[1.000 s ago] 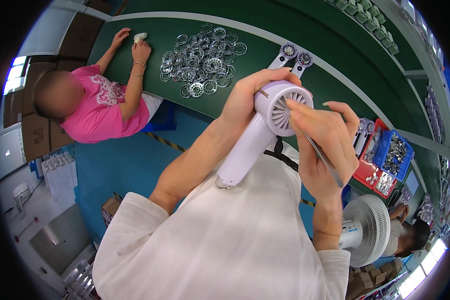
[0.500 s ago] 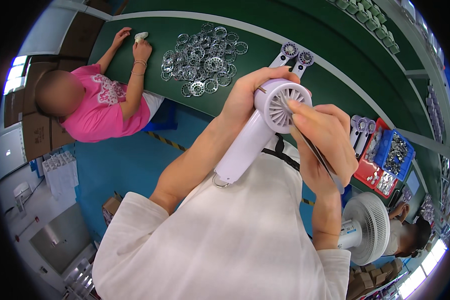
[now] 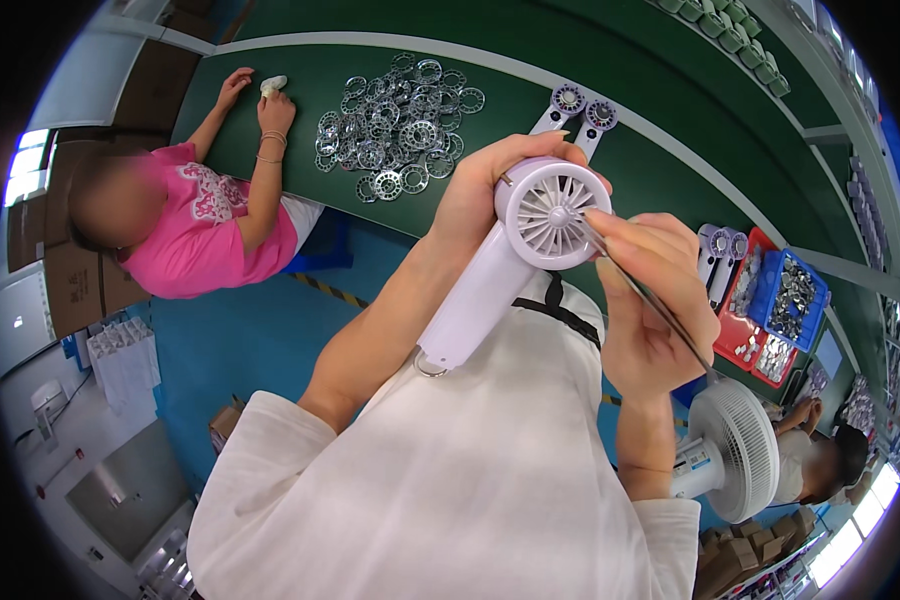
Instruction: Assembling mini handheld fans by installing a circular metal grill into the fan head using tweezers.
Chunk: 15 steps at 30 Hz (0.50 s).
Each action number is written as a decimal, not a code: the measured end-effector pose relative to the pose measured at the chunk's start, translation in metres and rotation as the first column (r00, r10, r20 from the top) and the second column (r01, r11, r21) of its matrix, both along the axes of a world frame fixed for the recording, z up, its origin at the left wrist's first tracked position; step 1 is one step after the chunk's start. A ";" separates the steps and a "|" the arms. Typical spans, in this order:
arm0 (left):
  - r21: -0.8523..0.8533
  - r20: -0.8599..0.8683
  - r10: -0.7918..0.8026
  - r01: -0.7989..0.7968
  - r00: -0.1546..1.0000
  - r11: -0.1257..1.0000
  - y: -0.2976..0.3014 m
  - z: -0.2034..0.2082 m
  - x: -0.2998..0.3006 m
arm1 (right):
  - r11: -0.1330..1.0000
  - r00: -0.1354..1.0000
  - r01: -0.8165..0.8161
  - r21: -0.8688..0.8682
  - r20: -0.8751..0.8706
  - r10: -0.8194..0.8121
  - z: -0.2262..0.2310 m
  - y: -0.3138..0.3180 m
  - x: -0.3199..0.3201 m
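My left hand is wrapped round the head of a pale lilac handheld fan, whose handle slants down to the left and ends in a metal ring. The fan's round front, with white radial blades and a small hub, faces up. Between the fingers of my right hand are slim metal tweezers. Their tip is at the right side of the blades; whether it touches them I cannot tell. Just beyond, two similar fans lie on the green bench.
Shiny chrome rings are heaped on the bench. At right are more fans, a blue bin of metal parts and a red tray. A white desk fan stands below. A co-worker in pink sits at left.
The tweezers' tip has moved off the hub toward the right side of the blades, and the tool has turned edge-on. The fan has shifted slightly left in view.
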State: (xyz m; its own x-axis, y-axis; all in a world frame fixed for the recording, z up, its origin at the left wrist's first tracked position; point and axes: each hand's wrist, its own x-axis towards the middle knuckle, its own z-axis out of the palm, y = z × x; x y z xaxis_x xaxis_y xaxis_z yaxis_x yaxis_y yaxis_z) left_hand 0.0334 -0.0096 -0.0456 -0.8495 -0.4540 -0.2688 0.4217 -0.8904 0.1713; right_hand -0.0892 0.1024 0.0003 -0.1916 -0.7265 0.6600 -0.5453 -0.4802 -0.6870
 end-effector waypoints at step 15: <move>-0.037 0.031 0.005 -0.004 1.000 0.999 0.003 0.002 -0.003 | 0.999 1.000 0.013 0.037 0.019 -0.014 0.000 -0.005 0.002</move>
